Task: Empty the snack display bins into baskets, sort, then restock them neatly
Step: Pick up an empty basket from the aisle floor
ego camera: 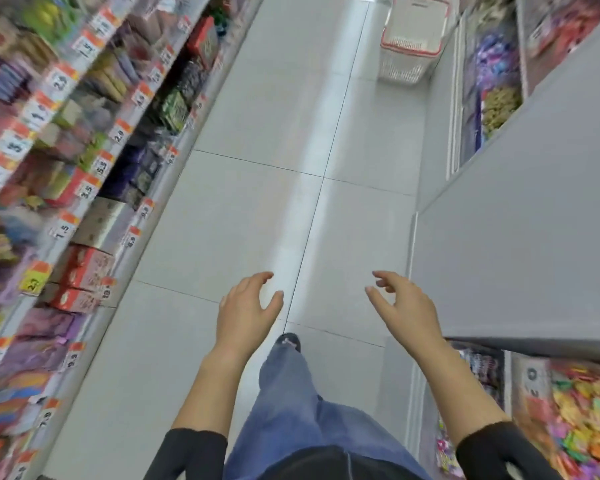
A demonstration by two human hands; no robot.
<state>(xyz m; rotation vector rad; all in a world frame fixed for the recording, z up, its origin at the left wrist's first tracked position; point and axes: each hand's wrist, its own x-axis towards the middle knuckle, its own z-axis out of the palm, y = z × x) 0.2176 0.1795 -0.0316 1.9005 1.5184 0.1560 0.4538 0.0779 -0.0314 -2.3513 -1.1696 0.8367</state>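
1. Shelf goods (49, 150) from nine to eleven o'clock: smeared by motion blur, package print unreadable, cut by the left edge.
2. Price tags (87, 46) along the shelf rails: some digits legible, others too blurred to tell.
3. Basket (411, 39) at one o'clock: far rim cropped by the top edge, contents not discernible.
4. Snack bins (499, 109) at two o'clock: partly hidden behind a grey panel (534, 209).
5. Candy bin (582, 420) at four o'clock: cut by right and bottom edges.
6. Sleeves (194, 455) at six o'clock: cropped by the bottom edge.
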